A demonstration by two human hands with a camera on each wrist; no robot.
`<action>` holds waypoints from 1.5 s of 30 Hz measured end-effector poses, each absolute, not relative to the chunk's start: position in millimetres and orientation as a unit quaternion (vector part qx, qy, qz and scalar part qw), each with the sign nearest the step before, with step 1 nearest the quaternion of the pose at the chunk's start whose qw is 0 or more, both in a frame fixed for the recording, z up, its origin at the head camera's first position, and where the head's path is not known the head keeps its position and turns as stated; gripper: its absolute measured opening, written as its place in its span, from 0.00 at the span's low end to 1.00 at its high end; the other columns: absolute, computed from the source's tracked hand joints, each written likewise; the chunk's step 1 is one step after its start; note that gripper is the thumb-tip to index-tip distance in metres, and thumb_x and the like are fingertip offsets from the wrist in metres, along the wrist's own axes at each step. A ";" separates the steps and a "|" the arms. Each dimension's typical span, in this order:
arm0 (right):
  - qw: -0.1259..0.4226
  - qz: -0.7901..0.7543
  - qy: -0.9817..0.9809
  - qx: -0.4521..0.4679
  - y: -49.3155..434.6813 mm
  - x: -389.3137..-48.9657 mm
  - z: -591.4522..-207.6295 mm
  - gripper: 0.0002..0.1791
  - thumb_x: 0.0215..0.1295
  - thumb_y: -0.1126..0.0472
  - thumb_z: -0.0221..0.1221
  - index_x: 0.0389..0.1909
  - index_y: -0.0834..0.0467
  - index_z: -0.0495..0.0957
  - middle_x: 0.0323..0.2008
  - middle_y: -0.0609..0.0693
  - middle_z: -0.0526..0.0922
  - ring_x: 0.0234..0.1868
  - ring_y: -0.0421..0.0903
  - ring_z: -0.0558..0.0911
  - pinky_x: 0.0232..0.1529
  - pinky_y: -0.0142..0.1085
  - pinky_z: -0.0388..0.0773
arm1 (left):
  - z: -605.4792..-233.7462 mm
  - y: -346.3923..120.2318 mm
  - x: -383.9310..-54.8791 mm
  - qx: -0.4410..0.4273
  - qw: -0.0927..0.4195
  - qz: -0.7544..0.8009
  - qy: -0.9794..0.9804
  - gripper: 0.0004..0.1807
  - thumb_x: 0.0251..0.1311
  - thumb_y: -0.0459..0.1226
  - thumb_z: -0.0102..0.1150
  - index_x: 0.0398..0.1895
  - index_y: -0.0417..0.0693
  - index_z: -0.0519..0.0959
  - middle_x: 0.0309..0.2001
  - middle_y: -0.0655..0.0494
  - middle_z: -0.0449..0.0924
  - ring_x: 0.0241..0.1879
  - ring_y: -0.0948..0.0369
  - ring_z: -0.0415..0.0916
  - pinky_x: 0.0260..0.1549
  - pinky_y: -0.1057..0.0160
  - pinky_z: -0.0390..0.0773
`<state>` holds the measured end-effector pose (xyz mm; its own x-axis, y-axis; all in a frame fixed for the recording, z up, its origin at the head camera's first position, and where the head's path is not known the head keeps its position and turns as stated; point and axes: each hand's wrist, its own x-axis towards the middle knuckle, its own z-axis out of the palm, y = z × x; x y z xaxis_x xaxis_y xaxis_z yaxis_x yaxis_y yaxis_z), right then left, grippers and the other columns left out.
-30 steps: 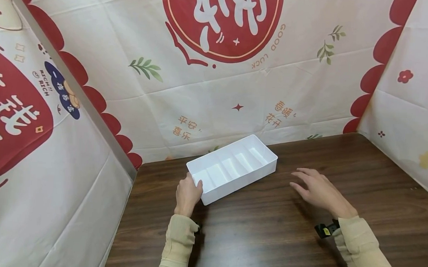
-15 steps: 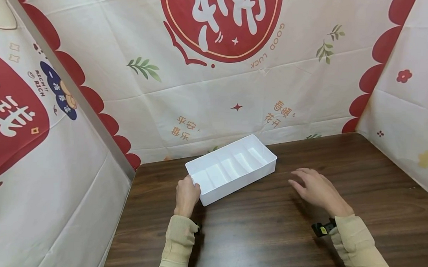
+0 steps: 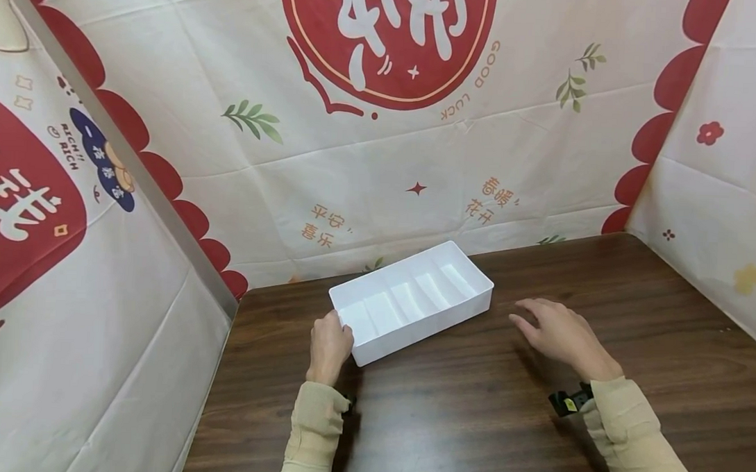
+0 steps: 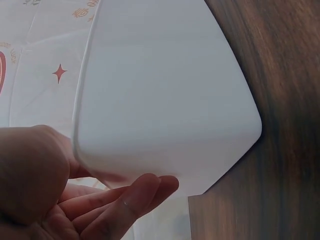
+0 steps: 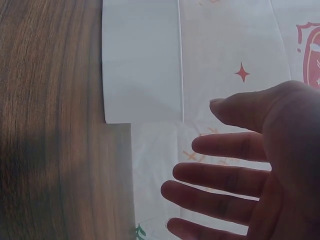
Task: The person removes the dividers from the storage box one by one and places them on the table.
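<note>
Tray (image 3: 421, 328) sits between the hands, nearer the left, its long side running away at a slant toward the right. Left hand (image 3: 330, 340) grips its end wall across the rim; fingertips (image 4: 142, 190) lie against the outside. Right hand (image 3: 559, 330) hangs with fingers loosely spread, holding nothing, apart from the tray's far end.

Step looks like steadying or shifting the tray from one end. Held there alone, the far end would probably swing, so turns want to be slow, with the base level on the table (image 3: 453, 412). A firm but light pinch should do; the wall looks thin and likely flexes if squeezed. Right hand is well placed to guide the opposite end, palm facing in. Mind the cloth (image 3: 356, 159) close behind the far corner: a push away from the hands could snag it.

Unclear: which digit of the left hand goes inside the rim. Whether the base bears fully on the table or is slightly raised, cannot tell. Pale bands across the tray floor: ridges or glare, uncertain. Both wrist views cut the tray off at top.
</note>
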<state>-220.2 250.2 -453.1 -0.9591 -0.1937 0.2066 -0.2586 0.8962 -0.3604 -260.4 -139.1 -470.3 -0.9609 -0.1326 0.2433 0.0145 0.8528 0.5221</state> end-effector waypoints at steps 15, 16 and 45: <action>0.077 0.207 -0.970 0.106 250.1 -215.9 -445.5 0.24 0.70 0.52 0.58 0.57 0.67 0.78 0.51 0.67 0.82 0.47 0.62 0.83 0.44 0.60 0.78 | -468.3 -137.0 -247.7 0.021 0.108 -0.291 -0.950 0.08 0.60 0.29 0.59 0.41 0.36 0.82 0.35 0.41 0.86 0.33 0.51 0.83 0.31 0.52 0.81; 0.077 0.208 -0.969 0.106 249.8 -215.9 -445.5 0.24 0.70 0.53 0.58 0.56 0.67 0.78 0.50 0.67 0.82 0.46 0.62 0.84 0.43 0.59 0.78 | -468.5 -137.2 -247.2 0.019 0.108 -0.290 -0.951 0.08 0.60 0.29 0.59 0.42 0.36 0.82 0.35 0.41 0.86 0.33 0.51 0.83 0.31 0.52 0.81; 0.070 0.236 -0.960 0.132 231.7 -229.3 -431.8 0.16 0.66 0.58 0.62 0.47 0.66 0.81 0.24 0.49 0.78 0.22 0.42 0.70 0.21 0.35 0.68 | -466.7 -132.2 -236.4 -0.003 0.090 -0.280 -0.956 0.09 0.63 0.30 0.58 0.45 0.38 0.81 0.39 0.41 0.86 0.36 0.51 0.84 0.33 0.52 0.81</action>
